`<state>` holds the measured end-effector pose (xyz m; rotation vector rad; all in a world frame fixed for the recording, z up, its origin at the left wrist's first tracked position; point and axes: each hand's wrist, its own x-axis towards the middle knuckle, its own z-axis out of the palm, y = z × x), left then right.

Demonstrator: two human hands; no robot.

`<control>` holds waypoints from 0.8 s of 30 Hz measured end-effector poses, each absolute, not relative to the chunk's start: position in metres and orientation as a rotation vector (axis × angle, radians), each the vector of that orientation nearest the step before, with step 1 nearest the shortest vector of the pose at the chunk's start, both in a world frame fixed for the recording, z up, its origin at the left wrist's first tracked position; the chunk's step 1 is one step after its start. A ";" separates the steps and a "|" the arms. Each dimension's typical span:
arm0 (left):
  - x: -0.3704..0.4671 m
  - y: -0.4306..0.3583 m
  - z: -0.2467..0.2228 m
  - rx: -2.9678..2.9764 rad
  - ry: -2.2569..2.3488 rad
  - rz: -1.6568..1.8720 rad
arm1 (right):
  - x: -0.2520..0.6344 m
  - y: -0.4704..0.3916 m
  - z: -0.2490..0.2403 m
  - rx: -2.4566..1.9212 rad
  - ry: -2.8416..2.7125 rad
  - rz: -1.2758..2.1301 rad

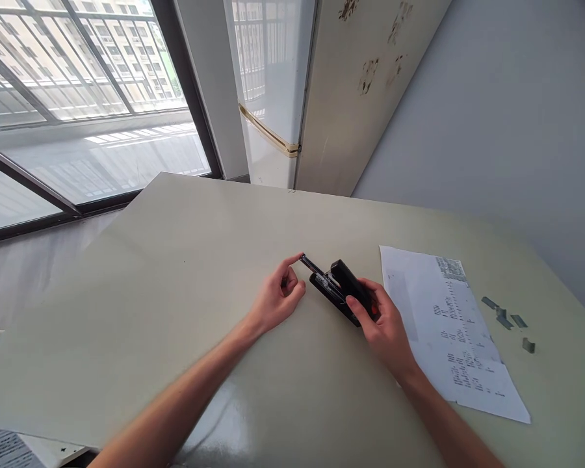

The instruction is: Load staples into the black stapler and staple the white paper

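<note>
A black stapler (347,287) is in my right hand (384,328), tilted with its top arm raised from its base. The fingers and thumb are closed around its rear end, partly hiding it. A narrow magazine tray (312,264) sticks out from the front of the stapler. My left hand (281,296) has its index finger stretched out, with the tip touching the far end of this tray. Its thumb stands apart from the index finger, and the other fingers are curled with nothing visible in them.
Printed paper (433,338) lies on the pale table (199,247) right of my right hand. Farther right are several small strips of staples (504,318). Behind the table stand a white refrigerator (275,78) and a glass sliding door (88,97); a grey wall borders the right.
</note>
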<state>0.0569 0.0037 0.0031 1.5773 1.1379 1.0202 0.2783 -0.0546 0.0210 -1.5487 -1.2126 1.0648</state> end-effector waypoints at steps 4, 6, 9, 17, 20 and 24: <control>0.057 0.004 0.005 1.581 1.139 1.024 | 0.279 -0.054 0.019 -1.532 -1.218 1.065; 0.057 0.004 0.006 1.583 1.137 1.022 | 0.279 -0.054 0.018 -1.524 -1.217 1.071; 0.058 0.005 0.006 1.586 1.134 1.022 | 0.278 -0.054 0.017 -1.518 -1.213 1.072; 0.058 0.003 0.005 1.660 1.131 0.987 | 0.276 -0.054 0.021 -1.554 -1.205 1.075; 0.059 0.002 0.007 1.687 1.132 0.972 | 0.276 -0.054 0.020 -1.572 -1.219 1.051; 0.058 0.002 0.008 1.706 1.125 0.954 | 0.277 -0.054 0.019 -1.574 -1.242 1.026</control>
